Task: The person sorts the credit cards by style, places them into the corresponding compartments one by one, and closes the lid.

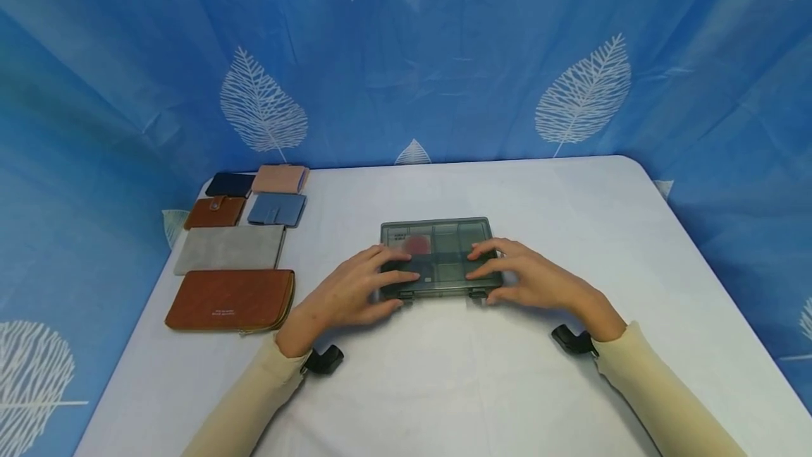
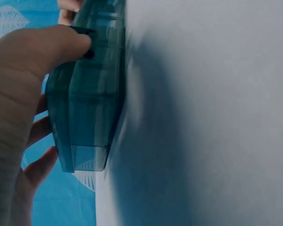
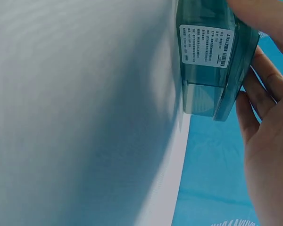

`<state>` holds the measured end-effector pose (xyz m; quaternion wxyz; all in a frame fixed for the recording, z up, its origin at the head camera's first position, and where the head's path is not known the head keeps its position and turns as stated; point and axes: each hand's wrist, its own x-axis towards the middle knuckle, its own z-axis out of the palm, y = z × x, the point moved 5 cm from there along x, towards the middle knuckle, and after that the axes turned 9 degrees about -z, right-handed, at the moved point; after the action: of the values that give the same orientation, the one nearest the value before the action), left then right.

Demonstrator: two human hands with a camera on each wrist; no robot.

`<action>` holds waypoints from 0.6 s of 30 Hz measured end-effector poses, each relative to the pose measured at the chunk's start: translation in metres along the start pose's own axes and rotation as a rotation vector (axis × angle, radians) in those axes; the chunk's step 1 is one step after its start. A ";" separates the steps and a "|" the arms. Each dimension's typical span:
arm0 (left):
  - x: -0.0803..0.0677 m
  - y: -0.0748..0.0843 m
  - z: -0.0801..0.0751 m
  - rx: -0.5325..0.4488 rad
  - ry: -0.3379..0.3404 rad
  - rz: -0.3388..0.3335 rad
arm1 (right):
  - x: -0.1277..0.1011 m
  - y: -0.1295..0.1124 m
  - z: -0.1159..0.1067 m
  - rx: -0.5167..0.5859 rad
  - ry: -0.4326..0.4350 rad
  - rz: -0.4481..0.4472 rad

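A translucent grey-green plastic compartment box point(image 1: 453, 235) lies flat on the table, its lid down, with a reddish patch showing in one rear compartment. My left hand point(image 1: 352, 286) holds its left front part: fingers lie over the lid, and in the left wrist view the thumb point(image 2: 68, 44) presses at the dark front latch. On the right side, my right hand point(image 1: 539, 277) has bent fingers on the lid and its thumb by the right latch point(image 1: 478, 293). A white printed label point(image 3: 206, 45) shows on the box's side in the right wrist view.
Left of the box, a brown zip wallet point(image 1: 231, 300), a grey long wallet point(image 1: 230, 248), a blue wallet point(image 1: 277, 209), a small brown wallet point(image 1: 214, 212), a pinkish one point(image 1: 279, 178) and a dark one point(image 1: 230, 184) lie grouped. A blue leaf-patterned curtain point(image 1: 412, 76) hangs behind the white table point(image 1: 571, 196).
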<state>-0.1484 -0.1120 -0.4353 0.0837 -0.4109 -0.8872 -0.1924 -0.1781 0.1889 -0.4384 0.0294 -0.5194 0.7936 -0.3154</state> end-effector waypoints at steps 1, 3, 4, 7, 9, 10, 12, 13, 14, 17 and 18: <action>0.000 0.000 0.000 -0.009 0.006 -0.004 | 0.000 0.000 0.000 0.004 0.000 -0.005; 0.001 0.000 0.001 -0.028 0.012 -0.018 | -0.001 -0.001 0.000 -0.002 -0.001 -0.018; 0.001 0.000 0.002 -0.041 0.013 -0.029 | -0.001 -0.002 0.000 -0.009 0.000 -0.024; 0.000 -0.001 0.003 -0.072 0.003 -0.063 | 0.000 -0.004 0.001 -0.029 0.004 -0.028; -0.001 0.000 0.004 -0.089 -0.008 -0.080 | 0.001 -0.005 0.002 -0.039 0.006 -0.024; -0.002 0.000 0.004 -0.093 -0.012 -0.086 | 0.001 -0.005 0.002 -0.042 0.007 -0.020; -0.002 0.000 0.004 -0.095 -0.017 -0.096 | 0.001 -0.006 0.002 -0.051 0.008 -0.012; -0.002 0.000 0.004 -0.096 -0.018 -0.099 | 0.001 -0.006 0.002 -0.053 0.008 -0.008; -0.003 0.000 0.004 -0.094 -0.017 -0.100 | 0.001 -0.006 0.002 -0.055 0.007 -0.004; -0.003 0.000 0.005 -0.089 -0.014 -0.103 | 0.000 -0.006 0.003 -0.060 0.002 0.007; -0.003 0.000 0.005 -0.089 -0.012 -0.103 | 0.000 -0.006 0.004 -0.059 -0.001 0.011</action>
<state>-0.1459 -0.1118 -0.4413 0.0501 -0.3693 -0.8981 -0.2332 -0.1724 0.1856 -0.4383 0.0162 -0.5160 0.8053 -0.2916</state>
